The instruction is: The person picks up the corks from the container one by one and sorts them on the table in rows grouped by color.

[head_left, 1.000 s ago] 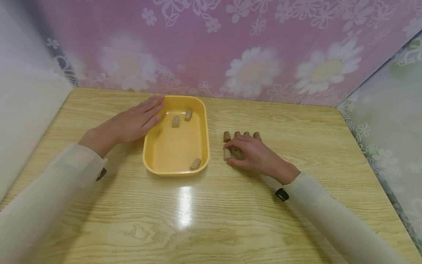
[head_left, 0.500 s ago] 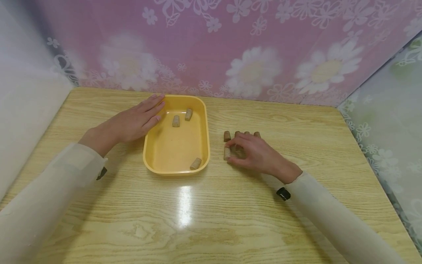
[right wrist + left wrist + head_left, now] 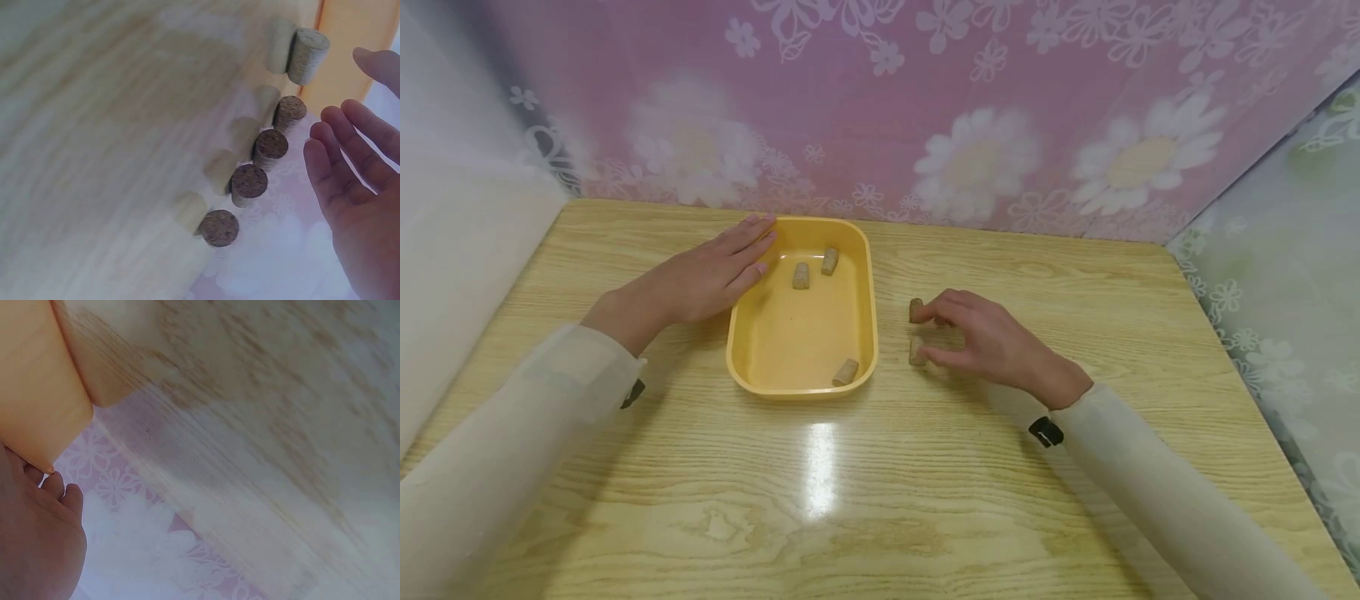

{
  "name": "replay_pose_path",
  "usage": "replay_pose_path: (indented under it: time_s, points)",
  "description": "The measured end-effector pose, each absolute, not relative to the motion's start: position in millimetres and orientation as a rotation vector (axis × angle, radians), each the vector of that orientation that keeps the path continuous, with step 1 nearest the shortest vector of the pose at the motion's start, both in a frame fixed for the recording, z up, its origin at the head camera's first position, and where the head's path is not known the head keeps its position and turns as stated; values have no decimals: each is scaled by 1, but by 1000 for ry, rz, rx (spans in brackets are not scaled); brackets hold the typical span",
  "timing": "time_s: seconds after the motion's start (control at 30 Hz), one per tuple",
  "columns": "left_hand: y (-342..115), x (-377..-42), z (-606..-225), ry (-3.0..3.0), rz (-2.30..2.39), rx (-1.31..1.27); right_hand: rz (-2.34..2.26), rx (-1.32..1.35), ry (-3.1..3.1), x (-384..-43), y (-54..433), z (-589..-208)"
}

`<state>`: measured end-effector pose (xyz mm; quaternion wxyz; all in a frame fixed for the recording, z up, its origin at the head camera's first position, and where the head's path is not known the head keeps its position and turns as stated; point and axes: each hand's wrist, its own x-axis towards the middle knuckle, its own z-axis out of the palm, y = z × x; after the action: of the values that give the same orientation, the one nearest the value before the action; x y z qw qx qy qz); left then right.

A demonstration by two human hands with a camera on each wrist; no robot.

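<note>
where corks (image 3: 271,145) stand, the right hand (image 3: 992,343) hovers.

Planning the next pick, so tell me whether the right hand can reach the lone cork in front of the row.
Likely yes: the right hand, holding nothing, is close beside the lone cork, and nothing visible stands between them.

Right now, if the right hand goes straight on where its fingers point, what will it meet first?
The right hand would probably meet the far cork by its forefinger and the near cork by its thumb; depth is unclear.
</note>
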<state>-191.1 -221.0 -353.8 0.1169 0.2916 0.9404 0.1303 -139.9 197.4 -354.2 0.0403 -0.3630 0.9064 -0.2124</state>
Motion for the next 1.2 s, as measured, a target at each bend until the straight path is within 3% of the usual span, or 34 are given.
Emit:
replay_pose_path:
  time_s: [1.2]
  points:
    - [-221, -193, -357, 2759, 372, 846, -674, -1269, 2764, -151, 159, -335]
